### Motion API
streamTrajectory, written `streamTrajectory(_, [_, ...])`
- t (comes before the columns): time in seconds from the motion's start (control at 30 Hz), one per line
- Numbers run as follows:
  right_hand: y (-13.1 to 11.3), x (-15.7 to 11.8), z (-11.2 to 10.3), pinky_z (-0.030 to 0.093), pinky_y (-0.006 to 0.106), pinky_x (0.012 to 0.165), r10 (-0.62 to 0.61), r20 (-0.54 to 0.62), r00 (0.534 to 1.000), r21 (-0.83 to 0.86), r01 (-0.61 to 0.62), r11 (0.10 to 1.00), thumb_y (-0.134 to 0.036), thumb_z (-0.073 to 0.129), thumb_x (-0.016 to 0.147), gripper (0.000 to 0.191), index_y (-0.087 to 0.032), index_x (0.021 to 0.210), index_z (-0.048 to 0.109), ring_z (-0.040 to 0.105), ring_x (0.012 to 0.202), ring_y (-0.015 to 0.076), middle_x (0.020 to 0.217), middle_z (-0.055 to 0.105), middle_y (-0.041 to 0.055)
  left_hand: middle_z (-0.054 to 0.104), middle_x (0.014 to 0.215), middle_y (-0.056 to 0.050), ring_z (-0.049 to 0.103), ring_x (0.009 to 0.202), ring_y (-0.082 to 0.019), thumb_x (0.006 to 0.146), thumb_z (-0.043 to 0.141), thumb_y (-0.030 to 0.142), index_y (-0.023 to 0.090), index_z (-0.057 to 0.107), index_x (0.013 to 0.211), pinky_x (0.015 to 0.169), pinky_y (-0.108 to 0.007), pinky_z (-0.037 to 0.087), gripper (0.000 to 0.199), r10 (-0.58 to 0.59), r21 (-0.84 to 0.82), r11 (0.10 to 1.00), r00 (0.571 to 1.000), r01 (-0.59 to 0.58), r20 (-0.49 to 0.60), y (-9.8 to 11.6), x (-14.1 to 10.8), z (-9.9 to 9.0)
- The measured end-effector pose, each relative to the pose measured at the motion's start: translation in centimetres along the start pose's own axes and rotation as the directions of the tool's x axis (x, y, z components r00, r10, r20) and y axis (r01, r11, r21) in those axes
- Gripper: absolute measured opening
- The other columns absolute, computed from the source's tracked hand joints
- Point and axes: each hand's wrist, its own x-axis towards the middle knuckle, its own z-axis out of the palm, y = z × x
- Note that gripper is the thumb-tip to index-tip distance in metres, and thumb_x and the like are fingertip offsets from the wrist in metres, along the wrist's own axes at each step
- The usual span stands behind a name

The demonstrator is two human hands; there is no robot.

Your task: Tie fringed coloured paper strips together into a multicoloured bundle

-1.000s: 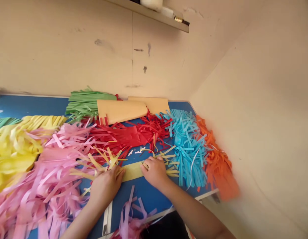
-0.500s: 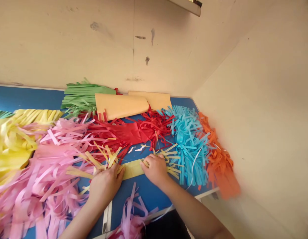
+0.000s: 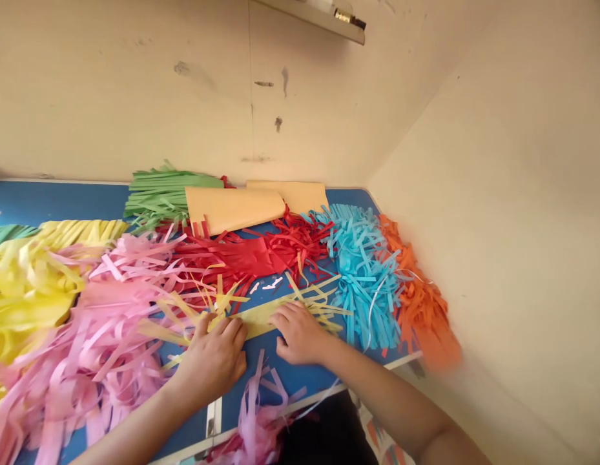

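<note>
A pale yellow strip of paper [image 3: 259, 318] with fringed ends lies across the blue table [image 3: 275, 368]. My left hand [image 3: 217, 352] rests on its left part, fingers bent and close together over the paper, beside loose yellow fringe. At the strip's right part is my right hand [image 3: 300, 332], fingertips on the paper and thumb apart below its edge. The right fringe fans out beyond that hand. Red fringed paper [image 3: 251, 255] lies just behind the strip.
Pink fringe [image 3: 110, 323] and yellow fringe [image 3: 33, 303] cover the left. Blue fringe [image 3: 360, 278] and orange fringe [image 3: 425, 310] lie right. Green fringe [image 3: 168, 190] and folded tan paper [image 3: 232, 206] sit by the wall. Lilac strips [image 3: 254, 413] hang at the front edge.
My right thumb has come away from the strip's edge, and the fingers have flattened. My left hand has turned, with its thumb now lower. The view has shifted slightly.
</note>
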Motion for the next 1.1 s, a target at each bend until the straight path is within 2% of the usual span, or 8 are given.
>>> streamTrajectory(0.1, [1.3,0.4,-0.7,0.037,0.041,0.093,0.018,0.027,0.999,0.004,-0.018,1.0,-0.017,0.059,0.071,0.033,-0.018,0.104,0.063,0.056,0.101,0.0259,0.102,0.065,0.0086,0.072,0.097,-0.009,0.065,0.089,-0.028,0.083,0.049,0.01,0.019,0.068,0.093,0.096,-0.053,0.036,0.024,-0.017,0.048,0.999,1.0,0.017,-0.01,-0.4,-0.2,0.6])
streamTrajectory(0.23, [2.7,0.7,-1.5,0.034,0.04,0.091,0.041,0.02,0.999,-0.017,-0.041,0.999,-0.023,0.063,0.075,0.027,-0.02,0.102,0.066,0.059,0.098,0.0243,0.105,0.068,0.0069,0.074,0.092,-0.006,0.067,0.087,-0.025,0.088,0.043,0.011,0.021,0.069,0.089,0.098,-0.051,0.035,0.028,-0.038,0.044,0.998,0.991,0.044,-0.131,-1.0,-0.6,1.6])
streamTrajectory(0.37, [2.5,1.0,-1.8,0.032,0.04,0.085,0.013,0.007,1.0,-0.081,-0.012,0.997,-0.025,0.06,0.084,0.012,-0.02,0.09,0.069,0.059,0.087,0.0216,0.096,0.07,0.0051,0.074,0.095,-0.009,0.066,0.088,-0.029,0.089,0.049,0.026,0.019,0.069,0.09,0.099,-0.058,0.033,0.021,-0.11,0.059,0.991,0.983,0.119,-0.147,-0.2,-0.4,1.4])
streamTrajectory(0.53, [1.9,1.5,-1.6,0.029,0.042,0.086,-0.049,-0.004,0.999,-0.132,0.048,0.99,-0.028,0.064,0.087,0.014,-0.019,0.096,0.07,0.057,0.092,0.0233,0.098,0.071,0.0068,0.075,0.086,-0.003,0.066,0.081,-0.022,0.094,0.046,0.02,0.022,0.069,0.082,0.1,-0.053,0.033,0.026,-0.092,0.052,0.993,0.983,0.102,-0.161,-0.4,-0.2,1.1])
streamTrajectory(0.7, [3.4,2.4,-1.7,0.028,0.034,0.078,0.129,0.009,0.992,-0.009,-0.129,0.992,-0.03,0.063,0.094,0.016,-0.024,0.085,0.074,0.057,0.085,0.0168,0.084,0.072,-0.0008,0.076,0.091,-0.003,0.065,0.086,-0.022,0.097,0.045,0.033,0.024,0.071,0.087,0.085,-0.041,0.038,0.03,-0.182,-0.05,0.983,0.978,0.177,-0.1,-2.3,-0.7,1.7])
streamTrajectory(0.8, [3.5,2.9,-1.6,0.027,0.033,0.074,0.241,0.004,0.971,-0.049,-0.24,0.969,-0.031,0.064,0.092,0.021,-0.021,0.076,0.072,0.056,0.083,0.0168,0.079,0.071,-0.0004,0.075,0.082,-0.006,0.064,0.08,-0.024,0.098,0.04,0.037,0.021,0.07,0.078,0.076,-0.039,0.038,0.04,-0.273,-0.006,0.962,0.959,0.274,-0.079,-2.6,-0.4,2.2])
streamTrajectory(0.9, [2.8,3.4,-1.3,0.027,0.033,0.072,0.348,-0.004,0.938,-0.123,-0.345,0.93,-0.031,0.067,0.087,0.022,-0.019,0.069,0.069,0.054,0.082,0.0181,0.078,0.07,0.0014,0.072,0.073,-0.007,0.064,0.076,-0.027,0.098,0.038,0.039,0.02,0.066,0.068,0.072,-0.04,0.035,0.045,-0.297,0.038,0.953,0.952,0.3,-0.067,-2.5,0.3,2.6])
streamTrajectory(1.1, [2.6,3.8,-0.8,0.026,0.033,0.073,0.39,-0.016,0.921,-0.16,-0.387,0.908,-0.033,0.064,0.087,0.023,-0.018,0.069,0.068,0.054,0.081,0.0184,0.077,0.069,0.0024,0.072,0.073,-0.008,0.068,0.076,-0.028,0.098,0.036,0.039,0.019,0.064,0.069,0.067,-0.039,0.032,0.045,-0.3,0.087,0.95,0.954,0.298,0.006,-2.8,1.1,2.6])
